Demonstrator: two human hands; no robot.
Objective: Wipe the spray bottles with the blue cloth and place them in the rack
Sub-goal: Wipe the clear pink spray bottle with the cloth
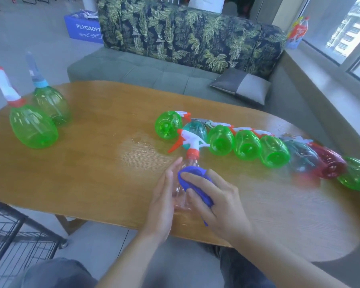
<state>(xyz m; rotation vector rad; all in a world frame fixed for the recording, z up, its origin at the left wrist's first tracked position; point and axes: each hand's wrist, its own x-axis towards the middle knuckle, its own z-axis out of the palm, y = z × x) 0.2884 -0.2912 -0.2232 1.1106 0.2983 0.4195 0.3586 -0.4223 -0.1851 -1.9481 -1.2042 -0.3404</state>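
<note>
Two hands work one clear spray bottle (180, 183) on the table (92, 163).
Our left hand (162, 202) steadies it, fingers straight; our right hand (214, 202) presses the bunched blue cloth (192, 175) against it. More bottles lie beyond our right hand.

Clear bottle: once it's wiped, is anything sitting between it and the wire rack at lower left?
Nothing visible. The clear bottle stands between the left hand and right hand with the blue cloth. Bare table lies toward the wire rack; two upright green bottles stand farther back.
</note>
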